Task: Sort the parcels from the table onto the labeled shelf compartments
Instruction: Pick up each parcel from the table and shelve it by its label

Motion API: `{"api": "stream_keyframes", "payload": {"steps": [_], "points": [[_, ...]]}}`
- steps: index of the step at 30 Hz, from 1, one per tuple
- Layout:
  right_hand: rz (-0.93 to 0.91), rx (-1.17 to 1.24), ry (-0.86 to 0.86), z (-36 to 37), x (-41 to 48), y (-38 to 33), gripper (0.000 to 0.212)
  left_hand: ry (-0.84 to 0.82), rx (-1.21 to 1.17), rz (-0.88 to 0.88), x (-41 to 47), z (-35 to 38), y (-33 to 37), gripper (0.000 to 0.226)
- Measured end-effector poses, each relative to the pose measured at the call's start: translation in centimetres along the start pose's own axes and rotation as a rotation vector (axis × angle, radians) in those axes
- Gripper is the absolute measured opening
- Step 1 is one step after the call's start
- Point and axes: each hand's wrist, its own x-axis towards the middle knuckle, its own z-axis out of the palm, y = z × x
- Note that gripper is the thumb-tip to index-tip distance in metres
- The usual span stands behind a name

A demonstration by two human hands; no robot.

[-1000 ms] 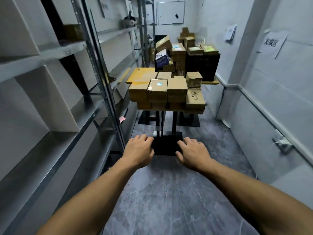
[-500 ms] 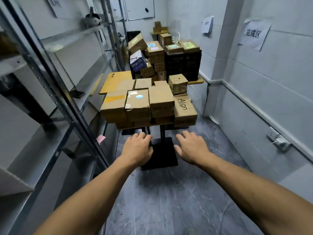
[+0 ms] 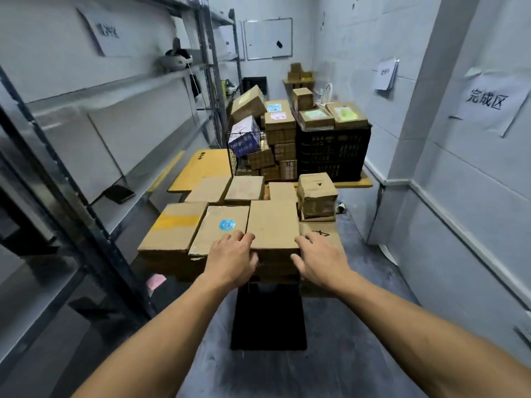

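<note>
parcels [image 3: 221,225] tightly packed, shelf [image 3: 71,196] left, wall [image 3: 459,225] right

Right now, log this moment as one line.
left hand: at plain parcel near-left corner | right hand: at near-right corner | grip: unclear | parcel: not lifted

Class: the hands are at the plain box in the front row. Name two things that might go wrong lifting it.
The plain box sits tight between neighbours such as the blue-sticker box; the left hand and right hand may drag one over the edge. The small taped box, perched on another parcel, could topple if jostled.
</note>
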Motion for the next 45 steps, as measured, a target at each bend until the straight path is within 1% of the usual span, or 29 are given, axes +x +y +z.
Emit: {"api": "stream_keyframes", "payload": {"steps": [5, 7, 12, 15, 18, 22, 27, 29, 30, 32, 33, 35, 37, 39, 41, 43, 44, 45], "points": [[0.002, 0.138, -0.062, 1.6, 4.0, 2.2, 0.050, -0.053, -0.014, -0.073, 3.5, 2.0, 0.4, 0.049], [0.006, 0.162, -0.090, 2.3, 4.7, 2.5, 0.050, -0.069, -0.019, -0.105, 4.6, 2.6, 0.2, 0.047], [0.049, 0.231, -0.116, 4.2, 5.2, 2.5, 0.043, -0.019, -0.020, -0.154, 4.8, 4.3, 0.3, 0.035], [0.098, 0.379, -0.132, 4.8, 5.2, 2.4, 0.050, 0.020, -0.077, -0.198, 4.5, 5.0, 0.1, 0.037], [0.145, 0.568, -0.120, 5.2, 5.2, 2.2, 0.053, 0.038, -0.124, -0.194, 4.5, 5.3, 0.1, 0.041], [0.265, 0.726, -0.047, 5.1, 5.8, 2.1, 0.045, 0.083, -0.262, -0.194, 4.4, 5.6, 0.1, 0.047], [0.421, 0.897, 0.048, 3.9, 6.0, 2.6, 0.027, 0.187, -0.446, -0.123, 3.9, 5.1, 1.6, 0.042], [0.443, 0.932, 0.078, 3.5, 6.0, 3.2, 0.029, 0.239, -0.503, -0.090, 3.8, 4.9, 2.4, 0.041], [0.441, 0.947, 0.088, 3.3, 5.9, 3.4, 0.034, 0.264, -0.542, -0.076, 3.8, 4.7, 2.7, 0.041], [0.441, 0.981, 0.103, 3.0, 5.8, 3.9, 0.044, 0.298, -0.682, -0.067, 4.0, 4.0, 3.2, 0.040], [0.439, 0.995, 0.105, 3.0, 5.9, 4.1, 0.045, 0.313, -0.769, -0.068, 4.2, 3.7, 3.3, 0.040], [0.435, 1.028, 0.118, 3.1, 6.0, 4.6, 0.039, 0.343, -0.957, -0.093, 4.7, 3.5, 2.9, 0.038], [0.435, 1.102, 0.153, 3.3, 6.0, 5.0, 0.035, 0.385, -1.096, -0.177, 5.4, 3.7, 2.4, 0.035], [0.414, 1.136, 0.179, 3.3, 5.6, 5.1, 0.032, 0.376, -1.052, -0.237, 6.0, 4.0, 2.0, 0.033], [0.381, 1.133, 0.208, 3.2, 5.1, 5.0, 0.028, 0.291, -1.034, -0.269, 6.4, 4.4, 1.8, 0.046], [0.359, 1.154, 0.243, 2.9, 4.8, 4.8, 0.028, 0.199, -1.150, -0.313, 6.6, 4.5, 1.6, 0.071], [0.346, 1.163, 0.251, 2.8, 4.7, 4.7, 0.031, 0.157, -1.222, -0.317, 6.6, 4.7, 1.5, 0.079], [0.328, 1.166, 0.254, 2.6, 4.7, 4.6, 0.035, 0.119, -1.296, -0.316, 6.5, 4.8, 1.6, 0.081]]}}
